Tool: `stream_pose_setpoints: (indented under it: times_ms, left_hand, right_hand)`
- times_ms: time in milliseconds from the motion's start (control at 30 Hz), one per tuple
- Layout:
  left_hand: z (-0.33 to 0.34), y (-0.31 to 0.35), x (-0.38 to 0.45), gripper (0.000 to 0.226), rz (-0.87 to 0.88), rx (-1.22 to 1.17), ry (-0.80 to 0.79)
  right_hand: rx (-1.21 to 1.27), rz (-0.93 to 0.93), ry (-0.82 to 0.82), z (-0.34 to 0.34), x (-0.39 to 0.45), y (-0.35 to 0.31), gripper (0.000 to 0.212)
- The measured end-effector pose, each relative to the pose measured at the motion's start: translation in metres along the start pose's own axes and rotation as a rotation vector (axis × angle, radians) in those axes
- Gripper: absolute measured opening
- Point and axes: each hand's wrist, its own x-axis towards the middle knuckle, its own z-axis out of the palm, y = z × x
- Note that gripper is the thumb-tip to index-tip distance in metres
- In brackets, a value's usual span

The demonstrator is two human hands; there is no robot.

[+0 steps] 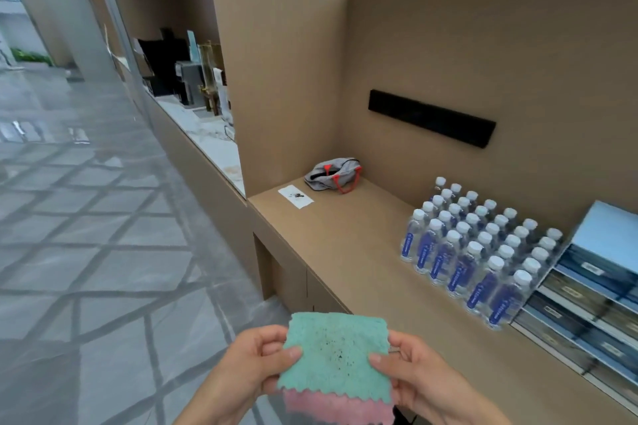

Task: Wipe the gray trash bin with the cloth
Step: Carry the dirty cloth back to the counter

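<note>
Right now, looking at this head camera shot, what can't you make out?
1. Gray trash bin: nowhere in the head view, so its place is unknown.
2. Cloth: its pink lower part is cut off by the bottom edge; the back face is hidden.
3. Left hand and right hand: fingers behind the cloth are hidden.
4. Water bottles: label print too small to read.
5. Gray bag: contents hidden by its own fabric.

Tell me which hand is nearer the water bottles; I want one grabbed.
Right. The right hand holds the cloth just below the water bottles; the left hand is farther left.
</note>
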Motion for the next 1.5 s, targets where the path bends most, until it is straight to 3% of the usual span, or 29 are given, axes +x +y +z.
stream_pose_setpoints:
  times_ms: [167, 433, 600, 800, 900, 1200, 1500]
  left_hand:
    - [0.007, 0.009, 0.021, 0.02, 0.008, 0.032, -0.061]
    - [0.02, 0.021, 0.104, 0.017, -0.007, 0.032, -0.039]
    - [0.029, 0.034, 0.174, 0.019, -0.016, 0.012, 0.0]
    - [0.033, 0.049, 0.23, 0.029, -0.014, 0.022, 0.099]
    - [0.026, 0.057, 0.249, 0.022, -0.015, 0.009, 0.098]
    - [-0.024, 0.066, 0.31, 0.02, -0.061, 0.039, 0.142]
    - [-0.131, 0.087, 0.415, 0.019, -0.145, 0.146, -0.032]
  right_hand:
    - [0.039, -0.037, 0.09, -0.009, -0.004, -0.001, 0.038]
    - [0.135, -0.031, 0.089, -0.069, 0.03, -0.041, 0.043]
    - [-0.039, -0.026, 0.17, -0.117, 0.068, -0.072, 0.071]
    - [-0.057, -0.023, 0.111, -0.165, 0.111, -0.1, 0.056]
    - [-0.088, -0.009, 0.141, -0.176, 0.132, -0.108, 0.054]
    - [-0.056, 0.033, 0.163, -0.192, 0.206, -0.119, 0.048]
    - [0.038, -0.065, 0.384, -0.183, 0.325, -0.101, 0.046]
